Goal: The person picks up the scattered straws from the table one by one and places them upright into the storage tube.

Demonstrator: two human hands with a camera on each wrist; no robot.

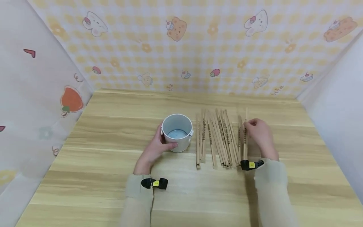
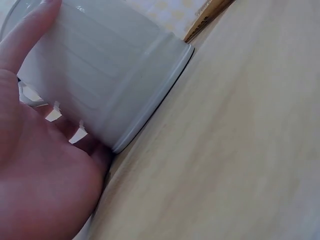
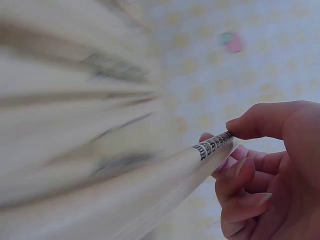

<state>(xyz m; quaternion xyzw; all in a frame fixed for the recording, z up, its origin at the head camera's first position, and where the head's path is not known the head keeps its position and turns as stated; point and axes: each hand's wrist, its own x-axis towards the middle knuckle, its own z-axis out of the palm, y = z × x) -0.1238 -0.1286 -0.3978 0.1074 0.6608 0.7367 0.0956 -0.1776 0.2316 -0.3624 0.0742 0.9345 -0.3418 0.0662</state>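
Observation:
A small white pail (image 1: 183, 144) stands upright on the table, its open top showing a bare bottom. My left hand (image 1: 154, 149) grips it from the left, thumb across the front of the wall (image 2: 100, 65) and fingers round the far side. My right hand (image 1: 262, 134) pinches one slim paper-wrapped pair of chopsticks (image 1: 245, 150) between thumb and fingers. In the right wrist view, this printed wrapper (image 3: 165, 180) slants up into the pinch. Just left of it, several more wrapped chopsticks (image 1: 221, 138) lie loosely side by side, between the pail and my right hand.
The wood-grain table (image 1: 93, 164) runs back to a yellow checked wall covering (image 1: 198, 56). A white printed sheet (image 1: 34, 94) hangs on the left, and a plain white wall (image 1: 340, 104) borders the right. Black straps with cameras (image 1: 161, 183) sit on both wrists.

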